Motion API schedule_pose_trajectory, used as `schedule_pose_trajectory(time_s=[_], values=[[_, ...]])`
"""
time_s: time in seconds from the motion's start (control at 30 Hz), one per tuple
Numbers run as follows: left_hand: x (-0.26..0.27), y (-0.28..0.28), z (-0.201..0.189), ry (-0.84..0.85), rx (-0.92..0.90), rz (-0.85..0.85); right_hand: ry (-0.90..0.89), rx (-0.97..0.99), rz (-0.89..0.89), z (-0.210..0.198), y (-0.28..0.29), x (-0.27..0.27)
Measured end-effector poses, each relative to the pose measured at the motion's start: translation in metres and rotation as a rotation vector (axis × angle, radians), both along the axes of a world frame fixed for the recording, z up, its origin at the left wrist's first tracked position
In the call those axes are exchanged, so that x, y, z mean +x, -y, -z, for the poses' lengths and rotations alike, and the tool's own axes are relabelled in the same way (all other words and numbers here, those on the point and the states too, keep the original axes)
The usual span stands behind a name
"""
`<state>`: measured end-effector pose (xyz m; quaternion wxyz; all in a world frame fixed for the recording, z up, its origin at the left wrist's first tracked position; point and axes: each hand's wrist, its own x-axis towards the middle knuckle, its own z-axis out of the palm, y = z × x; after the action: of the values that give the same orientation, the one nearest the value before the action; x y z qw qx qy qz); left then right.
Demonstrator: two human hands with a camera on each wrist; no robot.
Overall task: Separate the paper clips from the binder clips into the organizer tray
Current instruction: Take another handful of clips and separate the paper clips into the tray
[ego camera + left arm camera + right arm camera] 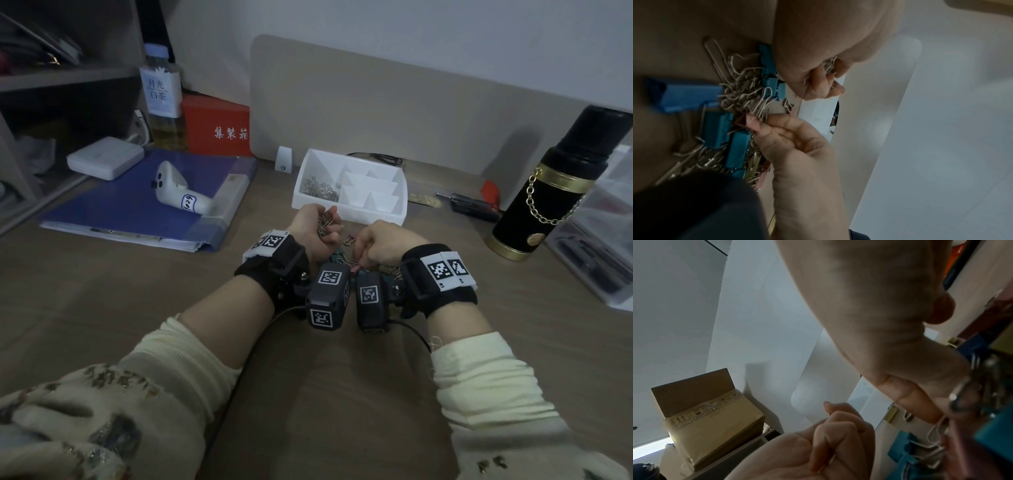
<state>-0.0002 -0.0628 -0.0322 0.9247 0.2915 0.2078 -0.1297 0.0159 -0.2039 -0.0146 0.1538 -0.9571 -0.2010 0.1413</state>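
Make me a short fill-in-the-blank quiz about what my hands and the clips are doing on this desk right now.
1. The left hand holds a bunch of ____ clips.
2. The paper clips in the organizer tray lie in its ____ compartment.
3. The right hand picks at the mixed pile, where most binder clips are ____ in colour.

Missing words: paper; leftmost; blue

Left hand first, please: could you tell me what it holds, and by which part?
The left hand holds a loose bunch of paper clips, cupped in its palm under curled fingers.
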Motion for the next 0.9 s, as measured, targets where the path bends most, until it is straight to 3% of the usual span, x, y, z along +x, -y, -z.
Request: schedule_pose_trajectory(time_s=[0.3, 0.9], values=[[-0.0015, 0.0002, 0.0002, 0.001, 0.002, -0.006, 0.094, -0.116, 0.005, 0.0011, -0.0032, 0.0015], [-0.0011, -0.0002, 0.0011, -0.016, 0.015, -0.016, 0.107, -0.215, -0.001, 0.0066, -0.0031, 0.0026]])
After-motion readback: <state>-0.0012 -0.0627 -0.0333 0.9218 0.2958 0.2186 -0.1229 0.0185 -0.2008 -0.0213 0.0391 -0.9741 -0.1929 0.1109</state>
